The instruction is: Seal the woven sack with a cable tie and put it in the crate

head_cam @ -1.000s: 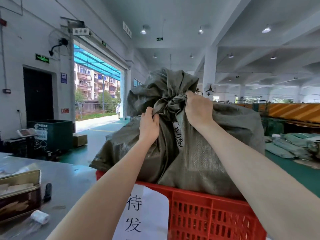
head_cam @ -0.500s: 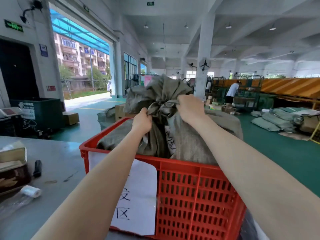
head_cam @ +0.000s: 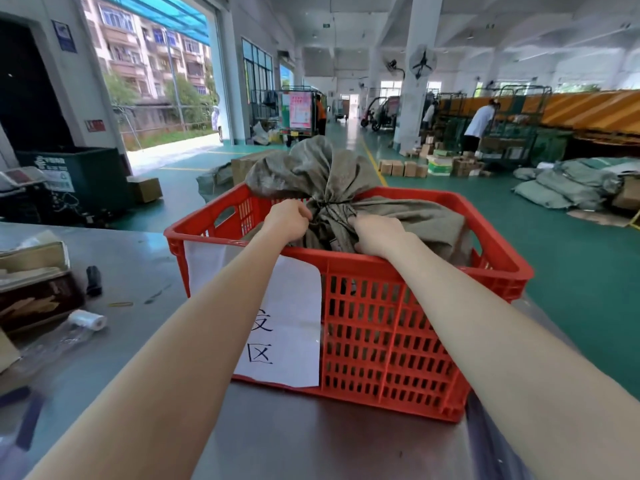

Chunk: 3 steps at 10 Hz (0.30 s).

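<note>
At frame centre I see the woven sack (head_cam: 408,220) lying inside the red crate (head_cam: 388,334). My left hand (head_cam: 287,220) and right hand (head_cam: 377,235) both have fingers curled, gripping its tied neck.

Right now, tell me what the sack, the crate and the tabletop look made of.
Sack: woven plastic fabric, dull grey-green, by its fine weave and stiff creases. Crate: moulded plastic, glossy red, with slotted lattice walls. Tabletop: probably sheet metal, grey with a soft sheen and scuffs, though that is uncertain.
</note>
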Motion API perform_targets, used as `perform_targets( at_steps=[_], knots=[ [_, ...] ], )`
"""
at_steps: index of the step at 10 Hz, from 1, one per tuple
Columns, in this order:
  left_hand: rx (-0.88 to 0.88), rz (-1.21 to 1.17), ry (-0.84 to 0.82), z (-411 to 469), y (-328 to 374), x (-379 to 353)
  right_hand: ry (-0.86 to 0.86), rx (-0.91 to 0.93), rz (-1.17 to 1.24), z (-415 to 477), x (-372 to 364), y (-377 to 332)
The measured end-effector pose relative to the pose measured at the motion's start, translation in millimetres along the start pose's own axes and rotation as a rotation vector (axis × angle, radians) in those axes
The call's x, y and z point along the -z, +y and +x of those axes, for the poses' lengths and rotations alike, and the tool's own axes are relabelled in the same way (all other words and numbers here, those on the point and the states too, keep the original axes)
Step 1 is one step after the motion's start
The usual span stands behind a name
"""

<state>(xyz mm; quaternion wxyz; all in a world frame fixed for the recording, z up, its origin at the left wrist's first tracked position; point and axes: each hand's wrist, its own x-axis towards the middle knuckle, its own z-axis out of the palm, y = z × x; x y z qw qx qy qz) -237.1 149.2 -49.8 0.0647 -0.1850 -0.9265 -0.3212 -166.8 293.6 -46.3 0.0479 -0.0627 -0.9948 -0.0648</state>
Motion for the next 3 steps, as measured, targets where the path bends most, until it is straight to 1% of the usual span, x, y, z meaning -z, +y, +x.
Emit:
perform_targets(
  at_steps=[1, 2, 3],
  knots=[
    [-0.005, -0.052, 0.023, -2, -4, 11, 0.014, -0.010, 0.181, -6, 7, 0],
    [-0.004, -0.087, 0.031, -13, -6, 32, 0.085, 0.003, 0.320, -16, 20, -8],
    [-0.007, -0.149, 0.087, -25, -2, 57, 0.139, 0.042, 0.471, -23, 39, -20]
  ],
)
